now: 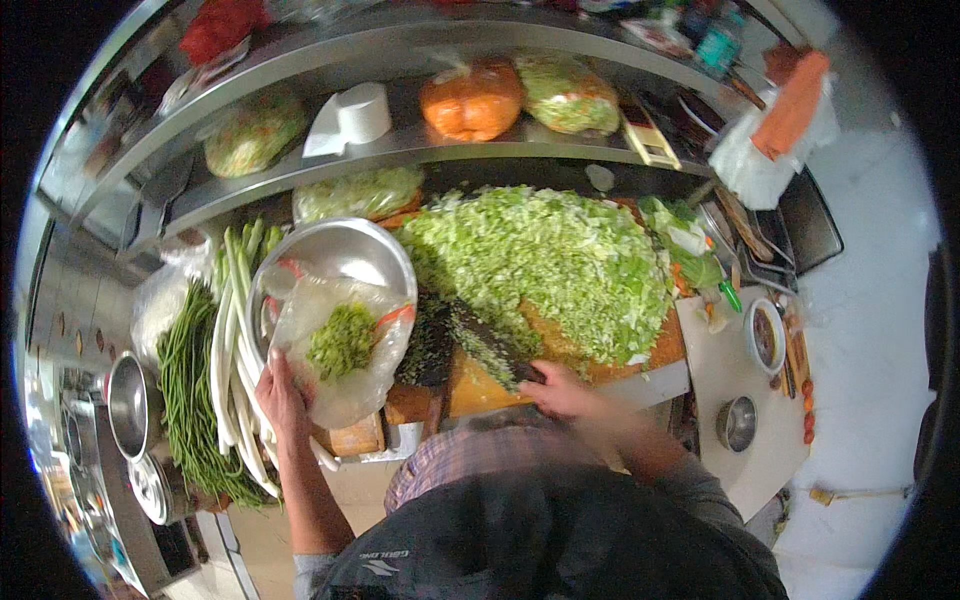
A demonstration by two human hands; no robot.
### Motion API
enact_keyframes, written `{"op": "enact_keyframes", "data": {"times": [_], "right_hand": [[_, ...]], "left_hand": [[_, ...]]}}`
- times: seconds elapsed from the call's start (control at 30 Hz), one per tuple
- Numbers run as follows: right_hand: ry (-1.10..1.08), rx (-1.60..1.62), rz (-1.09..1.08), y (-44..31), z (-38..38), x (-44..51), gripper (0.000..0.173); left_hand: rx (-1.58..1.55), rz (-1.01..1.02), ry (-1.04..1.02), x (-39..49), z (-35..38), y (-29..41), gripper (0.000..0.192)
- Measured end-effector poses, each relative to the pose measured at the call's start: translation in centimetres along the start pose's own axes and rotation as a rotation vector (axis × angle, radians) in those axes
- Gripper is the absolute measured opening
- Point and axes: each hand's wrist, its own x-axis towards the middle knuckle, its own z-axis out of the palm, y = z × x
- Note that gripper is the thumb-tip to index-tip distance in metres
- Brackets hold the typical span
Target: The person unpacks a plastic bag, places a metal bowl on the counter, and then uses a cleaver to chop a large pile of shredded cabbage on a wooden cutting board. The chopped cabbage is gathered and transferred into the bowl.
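Observation:
My left hand (286, 394) grips the near edge of a clear plastic bag (341, 409), which lies spread across a stainless steel bowl (367, 244). A small heap of chopped greens (343, 341) rests on the bag. My right hand (559, 390) is closed around the handle of a cleaver (491, 345), whose broad blade is speckled with chopped bits. The cleaver is low over a wooden cutting board (480, 394), at the near left edge of a large pile of chopped cabbage (555, 255). Whether the blade touches the board, I cannot tell.
Long white-stemmed scallions (229, 360) and long beans (187, 390) lie on the left. Beyond the board runs a metal shelf (409, 154) with bagged vegetables (566, 90) and a paper roll (364, 112). A bowl of dark sauce (765, 337) and a small metal bowl (737, 424) stand right.

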Motion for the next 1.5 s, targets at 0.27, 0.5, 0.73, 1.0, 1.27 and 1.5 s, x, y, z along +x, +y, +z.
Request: {"op": "enact_keyframes", "data": {"times": [0.27, 0.5, 0.73, 1.0, 1.27, 1.5], "right_hand": [[0.391, 0.056, 0.062, 1.3, -2.5, 2.2, 0.042], [0.571, -0.218, -0.167, 2.7, -5.3, -3.4, 0.044], [0.540, -0.412, 0.111, 1.6, -6.1, 0.5, 0.036], [0.561, -0.244, -0.103, 3.4, -4.6, -10.1, 0.054], [0.288, -0.864, 0.017, 11.0, 1.4, -17.6, 0.057], [0.553, -0.604, -0.143, 5.9, 0.2, -1.2, 0.055]], "left_hand": [[0.109, 0.055, -0.067, -1.4, 2.7, 0.4, 0.044], [0.102, 0.033, -0.021, -2.3, 2.7, -0.3, 0.044], [0.132, 0.019, -0.083, -1.4, 3.0, -0.6, 0.046], [0.148, 0.011, -0.055, -0.4, 2.3, -0.5, 0.043], [0.082, -0.069, -0.111, 0.6, 1.1, -0.5, 0.042], [0.093, -0.007, -0.155, 0.3, 1.2, -0.1, 0.045]]}}
